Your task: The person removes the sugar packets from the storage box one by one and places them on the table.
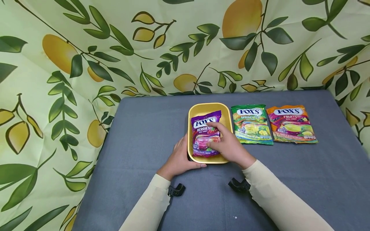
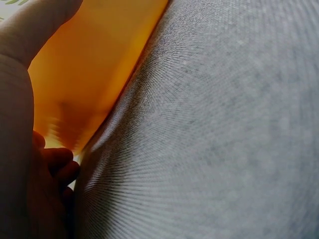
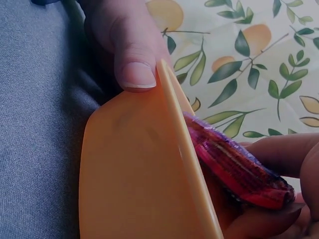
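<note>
A purple bag of Fox's Berries candy [image 1: 203, 134] lies tilted inside a yellow plastic container [image 1: 209, 106]. My right hand [image 1: 229, 144] reaches over the container's right rim and pinches the bag by its right side. In the right wrist view, the bag's edge [image 3: 239, 172] shows between the thumb and fingers, beside the container wall [image 3: 139, 169]. With my left hand [image 1: 180, 157] I grip the container's near left corner, the thumb [image 3: 137, 69] along the front wall and the fingers at the left wall. The left wrist view shows several curled fingertips [image 2: 65, 167] close to the container [image 2: 94, 64].
Right of the container lies a green Fox's Spring Tea candy bag [image 1: 252, 125], then an orange Fox's Fruits candy bag [image 1: 292, 125]. Everything stands on a grey cloth-covered table [image 1: 138, 134]. A leaf-and-fruit patterned curtain [image 1: 173, 48] hangs behind and at the sides.
</note>
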### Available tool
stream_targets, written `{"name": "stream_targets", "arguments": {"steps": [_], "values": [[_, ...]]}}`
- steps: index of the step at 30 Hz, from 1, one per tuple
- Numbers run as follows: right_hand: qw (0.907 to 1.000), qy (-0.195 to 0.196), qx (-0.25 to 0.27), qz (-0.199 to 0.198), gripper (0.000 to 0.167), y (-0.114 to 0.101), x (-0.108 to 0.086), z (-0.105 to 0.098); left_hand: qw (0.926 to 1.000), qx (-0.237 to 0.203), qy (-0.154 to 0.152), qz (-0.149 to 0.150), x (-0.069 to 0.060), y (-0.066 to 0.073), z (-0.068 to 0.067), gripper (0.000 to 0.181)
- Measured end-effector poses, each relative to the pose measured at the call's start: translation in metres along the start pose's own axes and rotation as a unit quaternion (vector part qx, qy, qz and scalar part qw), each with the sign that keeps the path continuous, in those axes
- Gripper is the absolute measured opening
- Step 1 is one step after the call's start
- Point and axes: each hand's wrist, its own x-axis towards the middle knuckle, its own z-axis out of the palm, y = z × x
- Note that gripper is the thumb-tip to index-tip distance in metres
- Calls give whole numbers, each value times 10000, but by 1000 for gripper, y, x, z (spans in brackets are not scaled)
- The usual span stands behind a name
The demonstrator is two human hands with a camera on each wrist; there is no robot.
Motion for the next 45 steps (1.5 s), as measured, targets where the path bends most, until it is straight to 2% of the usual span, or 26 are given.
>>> {"name": "stream_targets", "arguments": {"steps": [7, 16, 24, 29, 34, 45], "values": [[9986, -12, 537, -1, 70, 2, -3, -5, 9999, 55, -28, -99, -1, 1, 0, 140], [9890, -110, 1466, -187, 70, -1, -8, -19, 9999, 96, 20, 39, 0, -1, 1, 141], [9905, 110, 1362, -117, 73, 0, -12, -37, 9999, 123, 53, 44, 0, 0, 0, 145], [9892, 221, 1447, -26, 74, 1, -19, -49, 9998, 162, 55, 105, 0, -1, -1, 146], [9874, 298, 1551, -103, 73, 9, -25, -59, 9997, 176, 51, 175, 0, -1, -1, 145], [9910, 544, 1207, -167, 74, 24, -47, -83, 9993, 230, 70, 273, 0, 0, -1, 146]]}}
